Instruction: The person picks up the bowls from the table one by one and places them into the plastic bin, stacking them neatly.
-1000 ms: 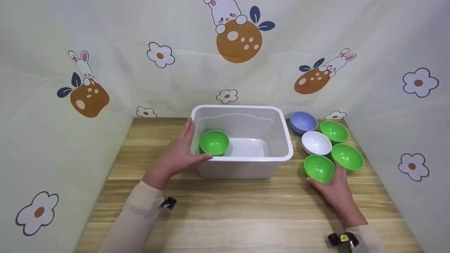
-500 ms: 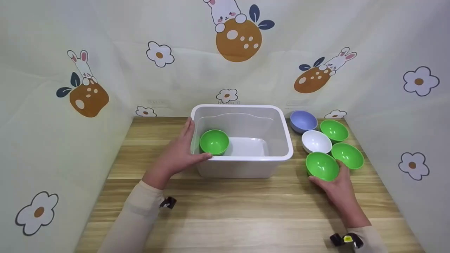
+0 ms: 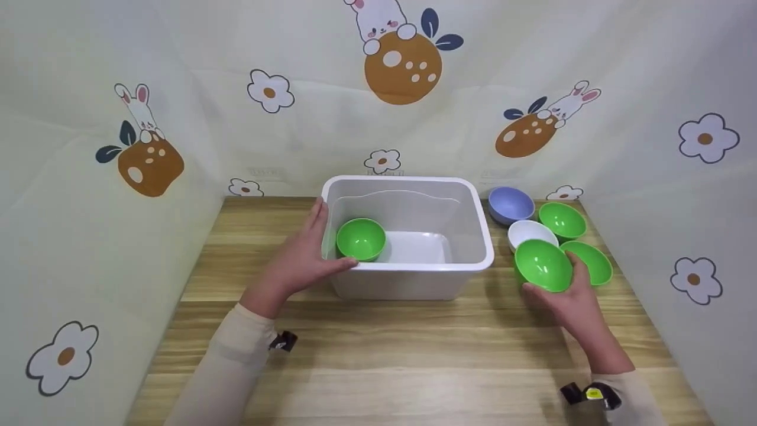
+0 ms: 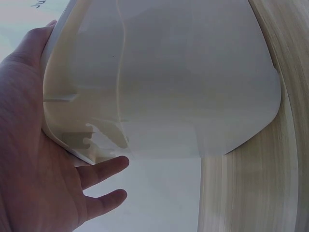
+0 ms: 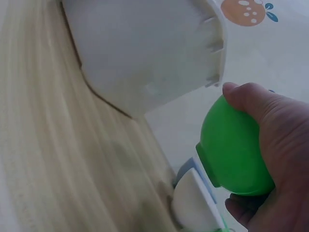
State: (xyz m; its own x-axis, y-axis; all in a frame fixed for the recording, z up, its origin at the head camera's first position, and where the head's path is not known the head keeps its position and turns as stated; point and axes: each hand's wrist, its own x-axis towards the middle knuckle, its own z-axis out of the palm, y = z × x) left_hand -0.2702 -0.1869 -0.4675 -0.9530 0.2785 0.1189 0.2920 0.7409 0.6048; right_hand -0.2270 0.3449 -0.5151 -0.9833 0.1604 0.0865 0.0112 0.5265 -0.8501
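Note:
My left hand (image 3: 298, 254) rests on the near left corner of a white plastic bin (image 3: 408, 284), thumb along the front rim and fingers by the left side. In the left wrist view two fingers (image 4: 104, 173) stretch out straight beside the bin wall. Inside the bin, at its left end, sits a green bowl (image 3: 361, 239). My right hand (image 3: 571, 299) grips another green bowl (image 3: 543, 266) by its side, thumb at the near edge. That held bowl (image 5: 234, 150) is raised off the table in the right wrist view, overlapping a white bowl (image 3: 529, 229) in the head view.
Beyond the right hand, a blue bowl (image 3: 511, 205), a green bowl (image 3: 562, 220) and another green bowl (image 3: 596, 263) stand close together on the wooden table (image 3: 414, 355). Patterned cloth walls (image 3: 319, 118) enclose the table at the back and both sides.
My right hand has lifted the front green bowl from the table and moved it slightly away from me, so it now covers part of the white bowl. The left hand and bin stay put.

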